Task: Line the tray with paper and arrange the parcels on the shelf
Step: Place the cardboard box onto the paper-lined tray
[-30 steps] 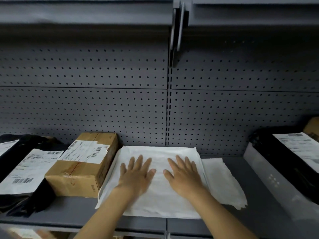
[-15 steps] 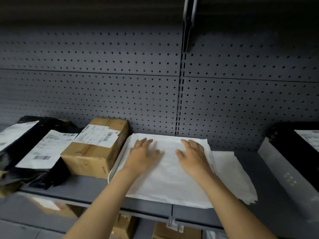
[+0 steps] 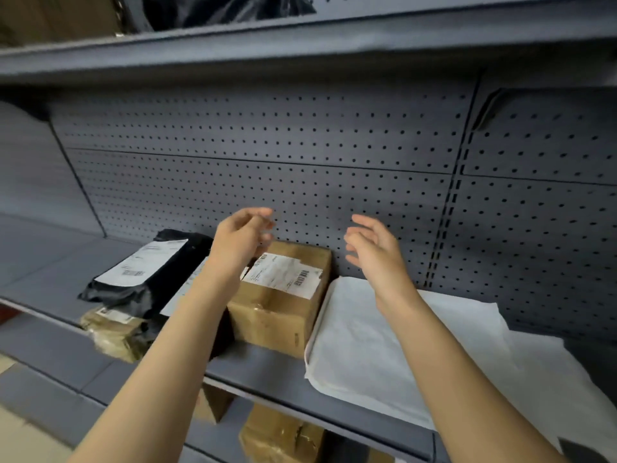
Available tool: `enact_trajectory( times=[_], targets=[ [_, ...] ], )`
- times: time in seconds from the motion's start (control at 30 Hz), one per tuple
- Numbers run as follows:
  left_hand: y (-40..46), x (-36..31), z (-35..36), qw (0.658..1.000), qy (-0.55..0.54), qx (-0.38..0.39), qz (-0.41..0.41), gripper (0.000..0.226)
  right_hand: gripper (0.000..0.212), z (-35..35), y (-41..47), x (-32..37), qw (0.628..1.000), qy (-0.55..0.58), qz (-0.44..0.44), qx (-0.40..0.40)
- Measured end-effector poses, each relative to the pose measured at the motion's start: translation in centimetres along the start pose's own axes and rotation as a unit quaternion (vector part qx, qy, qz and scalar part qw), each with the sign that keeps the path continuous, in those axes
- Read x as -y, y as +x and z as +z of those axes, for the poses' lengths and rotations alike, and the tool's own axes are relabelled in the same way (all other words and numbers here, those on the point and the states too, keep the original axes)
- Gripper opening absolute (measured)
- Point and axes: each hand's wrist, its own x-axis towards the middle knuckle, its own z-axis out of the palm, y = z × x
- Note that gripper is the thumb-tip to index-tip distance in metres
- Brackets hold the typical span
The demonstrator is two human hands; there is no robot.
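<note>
A white tray (image 3: 315,332) lined with white paper (image 3: 360,339) lies on the grey shelf (image 3: 267,365), right of centre. A brown cardboard box (image 3: 277,315) with a white label stands just left of the tray, touching it. Left of the box lies a black mailer bag (image 3: 157,279) with a label. My left hand (image 3: 238,243) hovers above the box, fingers loosely curled, holding nothing. Raised above the tray's back left corner, my right hand (image 3: 374,252) is empty with its fingers spread.
More white paper (image 3: 534,362) spreads right of the tray. A crumpled brown parcel (image 3: 113,332) sits at the shelf's front edge, left. Cardboard boxes (image 3: 280,436) stand on the shelf below. A perforated back panel (image 3: 300,168) closes the rear; an upper shelf (image 3: 233,45) overhangs.
Both hands have lifted off the paper on the tray and moved up and left, toward the cardboard box. The view has swung left and up.
</note>
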Motion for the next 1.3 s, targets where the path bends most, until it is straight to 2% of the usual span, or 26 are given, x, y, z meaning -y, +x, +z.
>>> enact_trajectory(
  times=[0.13,0.3,0.47,0.53,0.67,0.73,0.8,0.87,0.97,1.07,1.13,1.23,1.3],
  targets=[
    [3.4,3.0,-2.7,0.999,0.025,0.005,-0.02,0.019,0.028,3.6,0.6,-1.0,0.999,-0.02,0.003,-0.027],
    [6.6,6.2,-5.5,0.983,0.179,0.043,-0.004,0.028,0.038,7.0,1.4,-3.0,0.996,-0.042,0.024,-0.069],
    [7.9,9.8,-5.5,0.903,0.395,0.155,0.066,0.033,0.048,8.6,0.9,-6.2,0.987,-0.114,0.058,-0.098],
    [8.5,11.2,-5.1,0.874,0.455,0.148,0.091,0.034,0.049,8.4,0.5,-7.1,0.983,-0.127,0.054,-0.122],
    [9.3,12.7,-4.6,0.838,0.521,0.141,0.079,0.044,0.05,8.3,0.6,-7.5,0.974,-0.173,0.067,-0.13],
    [9.6,12.9,-4.4,0.842,0.517,0.14,0.063,0.05,0.04,8.3,0.5,-7.3,0.966,-0.22,0.095,-0.1],
    [9.6,12.4,-4.2,0.861,0.485,0.148,0.027,0.055,0.025,8.4,0.4,-7.4,0.96,-0.246,0.116,-0.074],
    [9.3,11.3,-4.0,0.894,0.425,0.144,0.006,0.055,0.026,8.5,0.3,-7.3,0.958,-0.249,0.125,-0.073],
    [8.2,9.7,-4.3,0.95,0.302,0.083,0.016,0.048,0.032,8.4,0.4,-6.9,0.968,-0.211,0.11,-0.078],
    [7.2,8.3,-4.7,0.965,0.254,0.049,0.035,0.038,0.024,8.0,0.4,-5.4,0.979,-0.165,0.081,-0.082],
    [6.9,7.2,-4.8,0.972,0.227,0.027,0.046,0.027,0.029,7.5,0.3,-4.3,0.983,-0.15,0.066,-0.087],
    [6.5,4.9,-4.3,0.984,0.171,-0.006,0.044,0.019,0.052,6.5,0.3,-2.3,0.985,-0.137,0.051,-0.094],
    [6.2,4.0,-3.4,0.988,0.147,-0.002,0.04,0.018,0.054,5.3,0.3,-1.0,0.985,-0.133,0.036,-0.105]
  ],
)
